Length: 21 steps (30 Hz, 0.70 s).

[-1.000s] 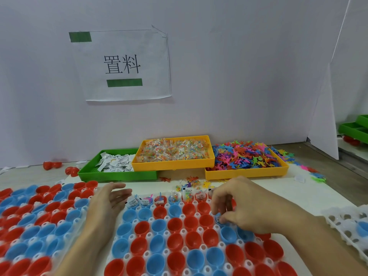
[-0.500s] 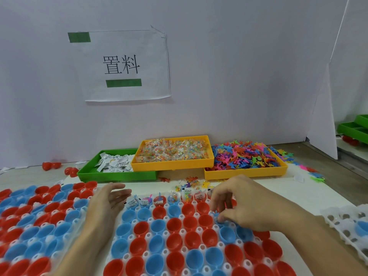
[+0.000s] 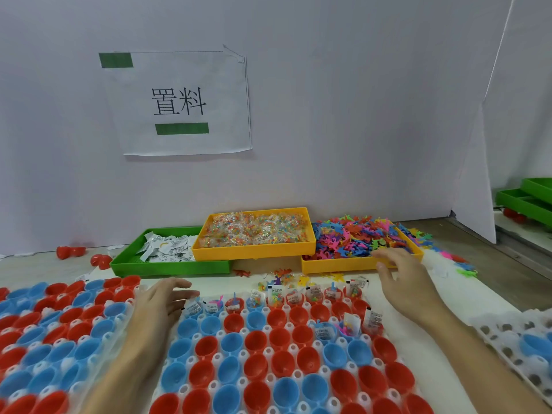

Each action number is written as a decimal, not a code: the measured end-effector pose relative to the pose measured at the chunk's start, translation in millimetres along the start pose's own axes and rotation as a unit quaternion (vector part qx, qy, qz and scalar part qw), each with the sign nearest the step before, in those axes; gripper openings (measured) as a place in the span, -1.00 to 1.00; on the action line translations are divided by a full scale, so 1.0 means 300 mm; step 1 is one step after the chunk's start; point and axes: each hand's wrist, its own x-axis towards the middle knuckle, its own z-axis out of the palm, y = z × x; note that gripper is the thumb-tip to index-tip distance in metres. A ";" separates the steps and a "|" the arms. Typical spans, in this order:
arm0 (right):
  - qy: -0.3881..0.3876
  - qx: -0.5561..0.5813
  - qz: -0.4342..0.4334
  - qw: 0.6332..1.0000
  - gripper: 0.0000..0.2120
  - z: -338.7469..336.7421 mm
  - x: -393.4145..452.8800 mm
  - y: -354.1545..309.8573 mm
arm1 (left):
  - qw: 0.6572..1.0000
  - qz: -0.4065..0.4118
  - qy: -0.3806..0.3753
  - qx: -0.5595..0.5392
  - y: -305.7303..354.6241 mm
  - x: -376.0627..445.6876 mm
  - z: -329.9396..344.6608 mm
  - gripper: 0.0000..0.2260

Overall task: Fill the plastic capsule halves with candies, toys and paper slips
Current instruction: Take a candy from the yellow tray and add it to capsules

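Capsule halves (image 3: 277, 354) (red and blue, open side up) sit in the white holder tray (image 3: 418, 380) right in front of me; back row and three cups in the second row hold slips and candy. My right hand (image 3: 403, 282) hovers with fingers spread, holding nothing, fingertips at the front edge of the yellow toy tray (image 3: 337, 265). Left hand (image 3: 158, 309) rests relaxed and spread at the tray's left edge. Candy tray (image 3: 254, 252) and green slip tray (image 3: 170, 267) sit behind on the tabletop (image 3: 484, 291).
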 end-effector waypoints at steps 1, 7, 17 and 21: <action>-0.001 -0.021 -0.003 1.000 -0.71 0.013 0.002 0.004 | 1.000 0.014 -0.004 0.022 -0.001 -0.004 -0.001 -0.73; -0.032 -0.104 0.021 0.994 -0.61 0.042 0.006 0.019 | 0.998 0.029 -0.015 0.046 -0.005 -0.004 -0.002 -0.69; 0.032 -0.058 -0.035 0.997 -0.70 0.061 0.000 0.017 | 1.000 0.010 -0.013 0.000 0.001 -0.009 0.011 -0.75; 0.098 0.039 -0.070 0.992 -0.76 0.068 -0.019 0.000 | 0.977 0.120 -0.028 0.175 0.059 0.000 0.018 -0.82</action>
